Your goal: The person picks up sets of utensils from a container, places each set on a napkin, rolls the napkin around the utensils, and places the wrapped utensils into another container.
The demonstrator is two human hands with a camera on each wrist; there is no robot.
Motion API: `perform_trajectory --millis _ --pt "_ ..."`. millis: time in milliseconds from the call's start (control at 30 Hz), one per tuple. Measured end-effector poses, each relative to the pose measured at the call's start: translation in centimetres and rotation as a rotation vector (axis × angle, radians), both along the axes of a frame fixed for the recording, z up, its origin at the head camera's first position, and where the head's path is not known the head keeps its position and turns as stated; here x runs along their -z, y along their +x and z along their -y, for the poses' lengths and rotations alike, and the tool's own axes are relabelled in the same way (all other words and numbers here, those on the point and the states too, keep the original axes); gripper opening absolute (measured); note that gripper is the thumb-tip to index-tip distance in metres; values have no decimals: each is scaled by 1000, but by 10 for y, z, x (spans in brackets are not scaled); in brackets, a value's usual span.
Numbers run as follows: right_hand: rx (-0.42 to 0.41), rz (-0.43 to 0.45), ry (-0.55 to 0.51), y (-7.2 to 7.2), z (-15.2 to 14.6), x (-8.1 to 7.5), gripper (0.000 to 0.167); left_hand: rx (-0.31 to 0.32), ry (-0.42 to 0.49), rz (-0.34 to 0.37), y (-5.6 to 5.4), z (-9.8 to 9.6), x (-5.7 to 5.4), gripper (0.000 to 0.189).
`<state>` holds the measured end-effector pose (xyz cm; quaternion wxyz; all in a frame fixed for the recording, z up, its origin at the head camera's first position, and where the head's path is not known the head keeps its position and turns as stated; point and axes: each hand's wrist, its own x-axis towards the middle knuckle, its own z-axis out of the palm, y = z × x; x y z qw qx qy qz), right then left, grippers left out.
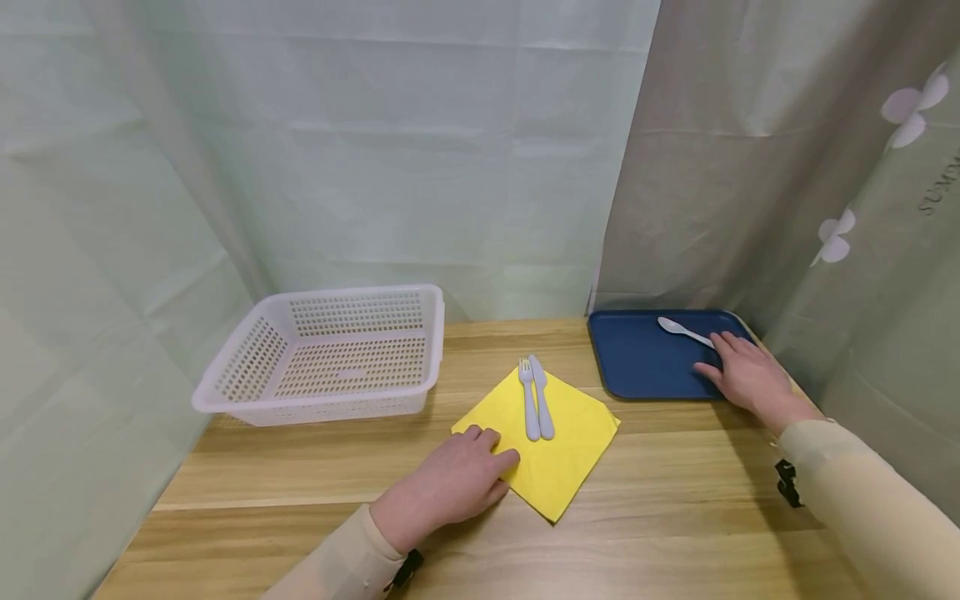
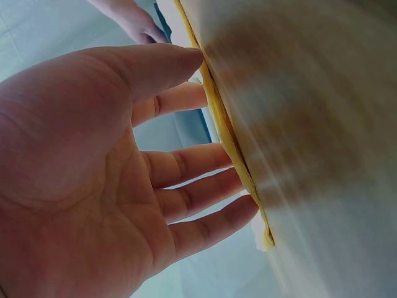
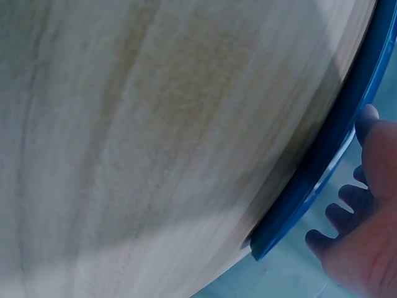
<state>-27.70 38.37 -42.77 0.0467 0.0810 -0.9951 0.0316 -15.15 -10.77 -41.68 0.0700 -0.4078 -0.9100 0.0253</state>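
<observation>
A folded yellow napkin (image 1: pixel 573 433) lies on the wooden table, turned cornerwise. On its upper part a light grey fork (image 1: pixel 529 408) and a matching knife (image 1: pixel 543 404) lie side by side. My left hand (image 1: pixel 457 475) rests at the napkin's lower-left edge. In the left wrist view, its thumb and fingertips touch the thin yellow edge, the fingers fairly straight. Over the right side of a blue tray (image 1: pixel 637 358), my right hand (image 1: pixel 750 375) has its fingers spread. A light grey spoon (image 1: pixel 678 327) lies in the tray, its handle end hidden by those fingers.
A white perforated plastic basket (image 1: pixel 337 400) stands at the back left of the table (image 1: pixel 315 492). Pale curtains (image 1: pixel 420 167) hang behind and along both sides; the right one (image 1: pixel 862 317) comes close to the tray and right arm.
</observation>
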Motion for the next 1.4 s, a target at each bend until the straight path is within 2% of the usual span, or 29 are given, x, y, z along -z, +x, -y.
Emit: perform_trajectory --millis 367,967,1400 --pt "19 30 -1 1 -4 2 77 8 6 -25 0 0 1 17" --pt "54 92 -45 -1 -6 8 80 0 0 2 -1 0 1 16" --pt "45 64 -46 -2 -7 12 77 -2 -5 3 -1 0 1 17"
